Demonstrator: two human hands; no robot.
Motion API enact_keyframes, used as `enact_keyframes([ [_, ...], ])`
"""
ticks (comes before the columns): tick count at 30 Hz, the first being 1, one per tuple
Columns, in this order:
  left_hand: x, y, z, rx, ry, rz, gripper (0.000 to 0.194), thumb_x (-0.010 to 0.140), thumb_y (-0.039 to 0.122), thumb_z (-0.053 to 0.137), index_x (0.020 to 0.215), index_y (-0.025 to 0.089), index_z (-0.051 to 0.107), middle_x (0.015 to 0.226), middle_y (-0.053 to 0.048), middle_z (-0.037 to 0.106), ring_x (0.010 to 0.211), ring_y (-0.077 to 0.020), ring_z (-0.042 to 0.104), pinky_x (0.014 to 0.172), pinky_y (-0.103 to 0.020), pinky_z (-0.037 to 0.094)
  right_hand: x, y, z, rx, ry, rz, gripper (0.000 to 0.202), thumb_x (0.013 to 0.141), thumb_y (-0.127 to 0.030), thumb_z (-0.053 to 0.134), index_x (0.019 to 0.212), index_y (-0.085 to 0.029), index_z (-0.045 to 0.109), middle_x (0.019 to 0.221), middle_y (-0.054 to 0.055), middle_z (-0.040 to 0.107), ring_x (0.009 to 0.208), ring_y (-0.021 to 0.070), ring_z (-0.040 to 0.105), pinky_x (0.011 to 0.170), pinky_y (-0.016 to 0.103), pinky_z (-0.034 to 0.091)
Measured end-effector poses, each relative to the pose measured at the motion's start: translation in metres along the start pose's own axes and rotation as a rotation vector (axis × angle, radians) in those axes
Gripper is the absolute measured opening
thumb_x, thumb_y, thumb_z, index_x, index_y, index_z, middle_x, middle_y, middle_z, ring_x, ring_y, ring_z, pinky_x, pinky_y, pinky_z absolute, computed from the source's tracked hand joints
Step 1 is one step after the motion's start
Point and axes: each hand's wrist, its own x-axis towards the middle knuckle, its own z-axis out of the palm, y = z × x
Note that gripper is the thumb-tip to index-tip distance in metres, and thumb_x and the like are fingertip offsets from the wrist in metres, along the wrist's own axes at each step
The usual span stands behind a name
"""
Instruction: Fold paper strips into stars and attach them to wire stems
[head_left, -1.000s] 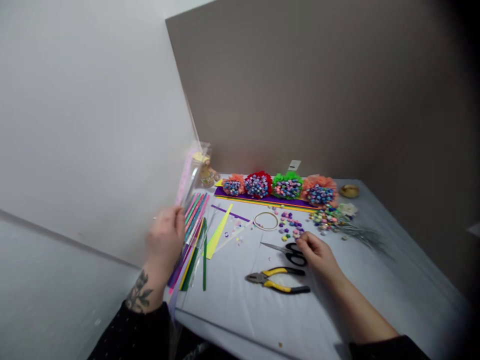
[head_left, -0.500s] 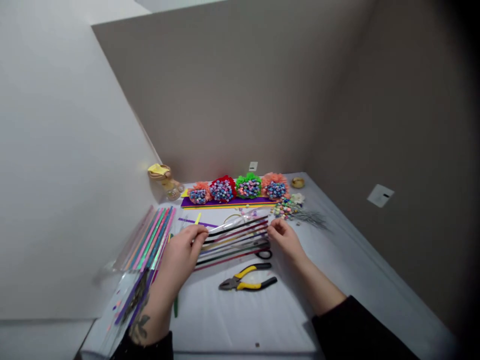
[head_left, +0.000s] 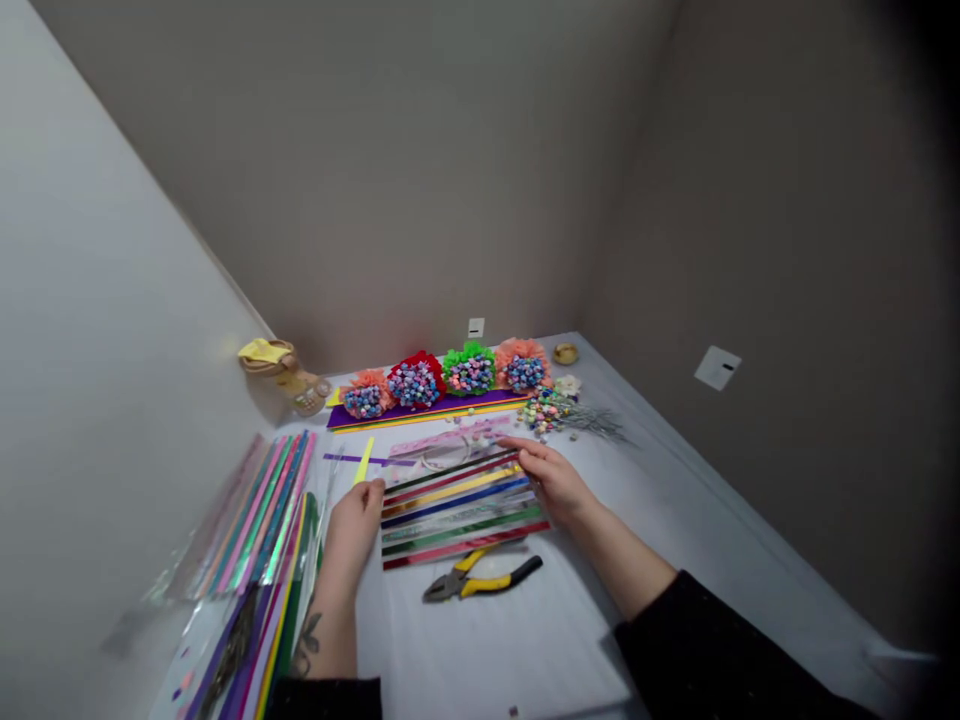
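Both hands on a clear packet of shiny strips, right over the middle of the tabletop.

So the packet (head_left: 457, 514) is up in front, stretched side to side: left hand (head_left: 357, 522) has fingers pinched on its left edge, right hand (head_left: 561, 484) has fingers closed on the right edge close to the far corner. Near edge of the packet overlaps one handle of the yellow-and-black pliers (head_left: 487, 585). Left side's tight, loose coloured strips (head_left: 274, 510) fill it over toward the wall. Far side has a row of paper flowers (head_left: 469, 370), with beads (head_left: 546, 410) and thin wires (head_left: 604, 424) off their right end. Best elbow room on the tabletop (head_left: 517, 650) is between pliers and near edge, plus the long stretch right of the right hand.
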Motion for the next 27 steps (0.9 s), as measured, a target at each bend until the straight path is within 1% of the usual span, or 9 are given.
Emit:
enact_keyframes([
  [3,0.003,-0.002,0.004,-0.066,-0.078,0.019,0.036,0.083,0.046,0.043,0.075,0.019,0.066,0.072,-0.005,0.071,0.075,-0.0226,0.066,0.067,-0.029,0.049,-0.002,-0.003,0.003,0.044,0.004,0.028,0.035,0.068,-0.045,0.071,0.092,-0.020,0.071,0.083,0.005,0.072,0.072,0.0228,0.066,0.069,0.035,0.050],
  [7,0.008,-0.007,0.010,-0.157,-0.066,-0.014,0.043,0.080,0.047,0.046,0.102,0.014,0.064,0.099,-0.010,0.072,0.089,-0.0231,0.066,0.079,-0.031,0.050,-0.005,-0.005,0.004,0.141,-0.011,0.166,0.041,0.074,-0.054,0.060,0.095,-0.021,0.070,0.081,0.007,0.072,0.068,0.0250,0.067,0.061,0.036,0.051],
  [9,0.009,-0.008,0.010,-0.211,-0.087,-0.027,0.045,0.076,0.049,0.051,0.099,0.014,0.065,0.101,-0.011,0.071,0.093,-0.0252,0.065,0.084,-0.034,0.049,-0.005,-0.005,0.002,0.186,-0.031,0.247,0.039,0.075,-0.050,0.059,0.101,-0.022,0.067,0.081,0.006,0.072,0.063,0.0244,0.067,0.056,0.035,0.051],
  [11,0.007,-0.007,0.008,-0.311,-0.146,-0.024,0.042,0.073,0.052,0.055,0.088,0.015,0.066,0.093,-0.009,0.071,0.090,-0.0254,0.064,0.082,-0.034,0.049,-0.006,-0.005,0.000,0.216,-0.032,0.266,0.035,0.073,-0.041,0.061,0.102,-0.021,0.066,0.080,0.005,0.071,0.062,0.0225,0.067,0.056,0.034,0.051],
  [14,0.004,-0.002,0.003,-0.582,-0.170,-0.074,0.039,0.067,0.056,0.061,0.074,0.018,0.060,0.069,-0.001,0.064,0.068,-0.0186,0.060,0.063,-0.027,0.049,-0.005,-0.005,0.000,0.237,-0.010,0.211,0.030,0.065,-0.028,0.066,0.094,-0.020,0.067,0.080,0.004,0.071,0.063,0.0197,0.066,0.059,0.032,0.051],
  [17,0.002,0.001,0.000,-0.816,-0.097,-0.162,0.040,0.062,0.054,0.067,0.072,0.019,0.052,0.060,0.006,0.053,0.054,-0.0112,0.050,0.052,-0.021,0.043,-0.004,-0.003,0.005,0.217,0.039,0.112,0.022,0.060,-0.020,0.072,0.081,-0.019,0.065,0.070,0.002,0.067,0.058,0.0149,0.061,0.054,0.026,0.049],
  [19,0.003,0.000,0.000,-0.866,-0.080,-0.183,0.040,0.062,0.052,0.069,0.073,0.019,0.050,0.059,0.007,0.050,0.053,-0.0098,0.048,0.050,-0.019,0.042,-0.004,-0.003,0.008,0.178,0.087,0.017,0.023,0.060,-0.018,0.075,0.076,-0.020,0.060,0.064,-0.002,0.062,0.052,0.0111,0.056,0.048,0.022,0.046],
  [23,0.004,-0.004,0.004,-0.912,-0.105,-0.183,0.041,0.066,0.054,0.069,0.075,0.020,0.049,0.060,0.007,0.049,0.054,-0.0097,0.047,0.052,-0.019,0.042,-0.003,-0.004,0.014,0.111,0.162,-0.186,0.035,0.059,-0.017,0.077,0.077,-0.024,0.048,0.075,-0.006,0.061,0.044,0.0060,0.048,0.042,0.018,0.041],
  [27,0.004,-0.003,0.008,-0.902,-0.032,-0.159,0.044,0.064,0.056,0.071,0.076,0.019,0.051,0.061,0.006,0.048,0.054,-0.0097,0.046,0.052,-0.019,0.042,-0.003,-0.002,0.010,0.002,0.161,-0.238,0.024,0.061,-0.020,0.075,0.071,-0.020,0.053,0.076,-0.004,0.060,0.048,0.0056,0.050,0.045,0.018,0.041],
])
